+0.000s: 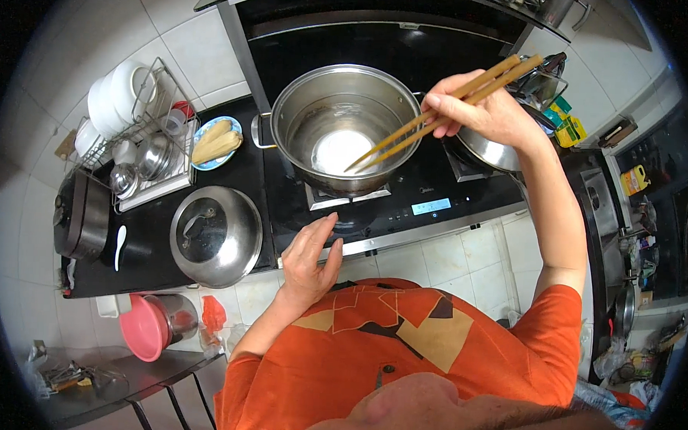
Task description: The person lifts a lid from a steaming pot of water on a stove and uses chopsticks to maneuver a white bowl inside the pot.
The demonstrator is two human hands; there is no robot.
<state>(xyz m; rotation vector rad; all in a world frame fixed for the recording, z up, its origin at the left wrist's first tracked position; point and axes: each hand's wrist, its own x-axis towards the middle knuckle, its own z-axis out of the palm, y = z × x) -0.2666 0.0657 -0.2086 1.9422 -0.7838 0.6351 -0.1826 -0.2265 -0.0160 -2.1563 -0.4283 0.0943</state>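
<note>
My right hand (pixel 477 110) grips a pair of wooden chopsticks (pixel 438 117), whose tips reach down into a large steel pot (pixel 302 108). The pot stands on the left burner of a black glass cooktop (pixel 372 216) and seems to hold clear liquid. In front of the pot, at the cooktop's near edge, my left hand (pixel 311 262) is raised with its fingers apart and nothing in it. Left of the pot, a blue-rimmed plate (pixel 204 166) bears yellowish husk-wrapped pieces of food (pixel 218 146). A domed steel lid with a glass centre (pixel 235 239) lies on the counter.
At the left are a wire dish rack (pixel 157 180) with white bowls (pixel 120 99), a white spoon (pixel 120 247) and a dark lidded cooker (pixel 85 217). A lidded pan (pixel 491 149) sits on the right burner. A pink basin (pixel 142 328) is below the counter.
</note>
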